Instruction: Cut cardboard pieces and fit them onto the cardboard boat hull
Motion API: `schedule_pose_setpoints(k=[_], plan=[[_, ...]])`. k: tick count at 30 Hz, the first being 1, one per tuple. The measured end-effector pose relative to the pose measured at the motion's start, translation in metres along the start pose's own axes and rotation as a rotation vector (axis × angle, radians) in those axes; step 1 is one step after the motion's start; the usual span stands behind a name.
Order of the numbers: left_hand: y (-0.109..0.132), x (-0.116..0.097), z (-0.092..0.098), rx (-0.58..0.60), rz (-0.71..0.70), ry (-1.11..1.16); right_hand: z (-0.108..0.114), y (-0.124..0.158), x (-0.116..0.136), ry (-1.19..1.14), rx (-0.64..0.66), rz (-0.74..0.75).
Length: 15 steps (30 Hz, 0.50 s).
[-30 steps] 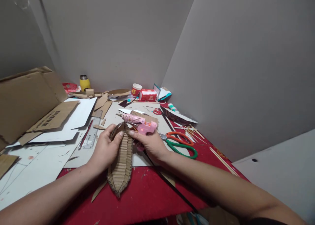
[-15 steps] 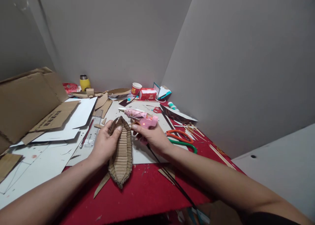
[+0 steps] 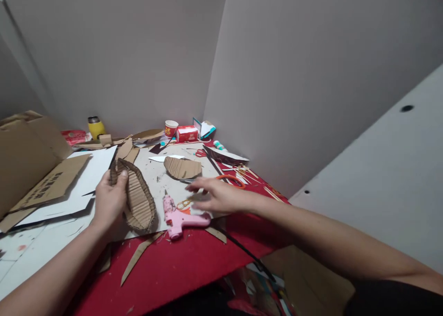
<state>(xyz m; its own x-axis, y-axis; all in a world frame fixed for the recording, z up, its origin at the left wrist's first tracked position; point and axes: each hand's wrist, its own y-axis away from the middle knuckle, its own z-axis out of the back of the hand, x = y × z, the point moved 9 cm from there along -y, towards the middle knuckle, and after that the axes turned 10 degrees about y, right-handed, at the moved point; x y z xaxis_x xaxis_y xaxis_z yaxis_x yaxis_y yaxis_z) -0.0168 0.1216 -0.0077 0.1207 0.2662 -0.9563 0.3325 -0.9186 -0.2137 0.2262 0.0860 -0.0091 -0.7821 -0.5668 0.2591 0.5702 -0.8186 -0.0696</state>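
Observation:
My left hand (image 3: 111,197) grips a boat-shaped cardboard piece (image 3: 139,200) by its edge, thumb inside the raised wall. Its ribbed inner side faces up. My right hand (image 3: 214,195) hovers with fingers apart, holding nothing, above the orange-handled scissors. A pink glue gun (image 3: 178,221) lies just below it, nozzle pointing away from me and a dark cord trailing right. Beyond the fingers lies a flat, rounded piece of corrugated cardboard (image 3: 182,167). The scissors' orange handle (image 3: 232,182) shows behind my right hand; part of them is hidden.
A large cardboard box (image 3: 29,154) and white sheets (image 3: 83,177) take up the left. Along the back stand a yellow bottle (image 3: 96,128), a paper cup (image 3: 170,128) and a red box (image 3: 187,133). Thin wooden sticks (image 3: 273,193) lie at right, near the grey wall.
The glue gun has left my right hand and now rests on the table. That hand has opened. My left hand still holds the boat-shaped piece, and the view has turned right.

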Motion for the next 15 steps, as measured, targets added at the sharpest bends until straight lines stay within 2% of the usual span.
schedule_pose_setpoints(k=[2, 3, 5, 7, 11, 15], plan=[[-0.001, -0.002, 0.001, 0.004, -0.014, -0.023, 0.016, 0.009, -0.035, 0.202, -0.052, -0.177], [-0.002, -0.002, 0.001, 0.008, -0.017, -0.023, 0.019, 0.015, -0.054, 0.347, -0.021, -0.276], [-0.003, -0.002, 0.001, 0.013, -0.022, -0.009, 0.019, 0.025, -0.076, 0.404, 0.044, -0.328], [-0.003, -0.002, 0.002, 0.009, -0.032, -0.005, 0.014, 0.033, -0.084, 0.414, 0.098, -0.315], [-0.005, -0.001, 0.004, 0.002, -0.060, -0.009, 0.000, 0.040, -0.081, 0.430, 0.171, -0.269], [-0.007, -0.002, 0.006, -0.005, -0.108, -0.020, -0.005, 0.040, -0.091, 0.465, 0.223, -0.343]])
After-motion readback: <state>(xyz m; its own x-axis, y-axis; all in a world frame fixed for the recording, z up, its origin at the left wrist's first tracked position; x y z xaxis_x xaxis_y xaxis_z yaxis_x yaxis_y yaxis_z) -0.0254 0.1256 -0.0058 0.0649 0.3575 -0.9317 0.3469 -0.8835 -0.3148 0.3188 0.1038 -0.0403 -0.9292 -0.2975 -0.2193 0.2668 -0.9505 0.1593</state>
